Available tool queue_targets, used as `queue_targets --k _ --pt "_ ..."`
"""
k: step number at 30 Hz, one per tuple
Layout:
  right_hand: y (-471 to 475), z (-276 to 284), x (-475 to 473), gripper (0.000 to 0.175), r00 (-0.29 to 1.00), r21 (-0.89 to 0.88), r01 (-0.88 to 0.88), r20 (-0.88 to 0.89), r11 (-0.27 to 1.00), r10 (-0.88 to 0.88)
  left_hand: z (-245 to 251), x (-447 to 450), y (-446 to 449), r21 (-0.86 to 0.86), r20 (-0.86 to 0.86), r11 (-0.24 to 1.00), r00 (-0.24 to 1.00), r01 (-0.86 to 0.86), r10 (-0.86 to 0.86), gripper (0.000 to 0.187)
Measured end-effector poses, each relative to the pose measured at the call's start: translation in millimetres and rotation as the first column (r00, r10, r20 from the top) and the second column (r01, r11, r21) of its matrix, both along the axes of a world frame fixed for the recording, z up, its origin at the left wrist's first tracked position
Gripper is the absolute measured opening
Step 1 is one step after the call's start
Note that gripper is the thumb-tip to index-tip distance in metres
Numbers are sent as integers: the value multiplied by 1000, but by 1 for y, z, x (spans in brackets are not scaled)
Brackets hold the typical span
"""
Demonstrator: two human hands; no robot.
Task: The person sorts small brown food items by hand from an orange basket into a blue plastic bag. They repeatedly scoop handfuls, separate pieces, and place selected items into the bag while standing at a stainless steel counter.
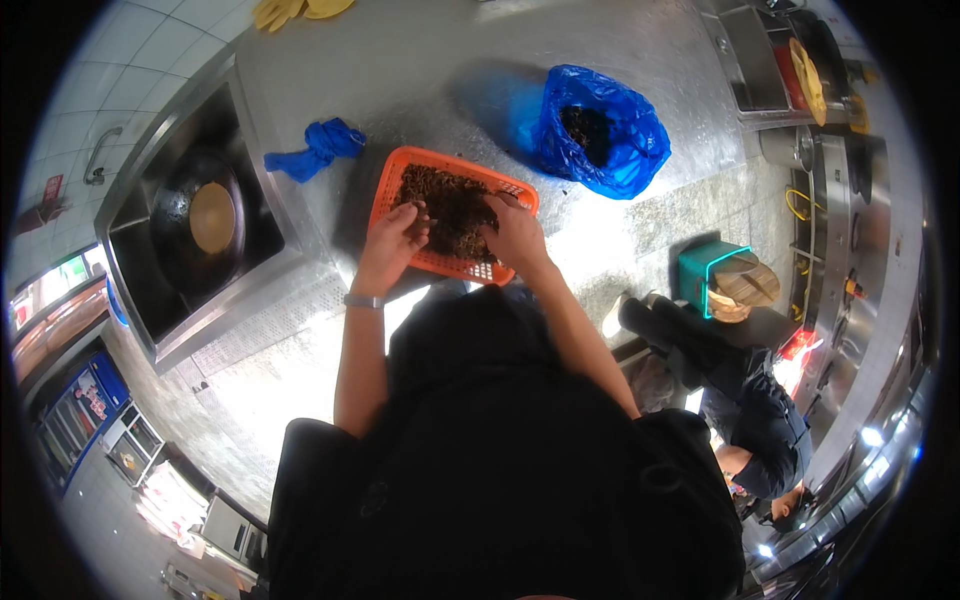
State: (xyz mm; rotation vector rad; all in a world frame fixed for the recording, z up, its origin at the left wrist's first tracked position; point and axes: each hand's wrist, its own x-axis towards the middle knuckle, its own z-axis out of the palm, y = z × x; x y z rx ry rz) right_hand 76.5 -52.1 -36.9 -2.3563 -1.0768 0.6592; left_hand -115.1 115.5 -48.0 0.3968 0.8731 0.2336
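An orange plastic basket [388, 180] with perforated sides sits at the front edge of the steel worktop, in front of my body. Dark brown, shrivelled pieces of what looks like dried food [450, 199] cover its bottom. My left hand [391, 244] is over the basket's left side, with a small dark piece pinched at the fingertips. On the other side, my right hand [517, 231] reaches over the rim with fingers down among the pieces; whether they grip any is hidden. An open blue plastic bag [626, 169] holding similar dark material [585, 131] stands to the right.
A crumpled blue plastic bag [319, 150] lies left of the basket on the steel worktop [390, 67]. Farther left, a wok [169, 217] rests in a recessed unit. Yellow gloves [300, 10] lie at the back. A co-worker [757, 420] and a teal bin [694, 274] are at right.
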Motion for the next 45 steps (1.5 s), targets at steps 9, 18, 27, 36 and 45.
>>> queue_targets --k 9,18,27,36,45 --pt "79 -38 -31 42 943 92 -293 194 952 271 -8 -18 1 -241 210 971 976 -9 61 26" --pt "116 -67 -37 45 940 -84 -206 260 975 221 6 -18 -3 -333 231 935 951 -121 205 26" --pt "88 -64 -5 31 967 229 -232 -54 945 250 19 -12 -6 -322 382 938 888 -130 254 57" --pt "28 21 15 30 -40 -134 556 -990 820 -135 17 -5 -5 -283 354 936 885 -207 303 59" --pt "15 43 16 47 -304 -81 565 -945 821 116 31 12 -5 -262 292 946 919 -190 265 57"
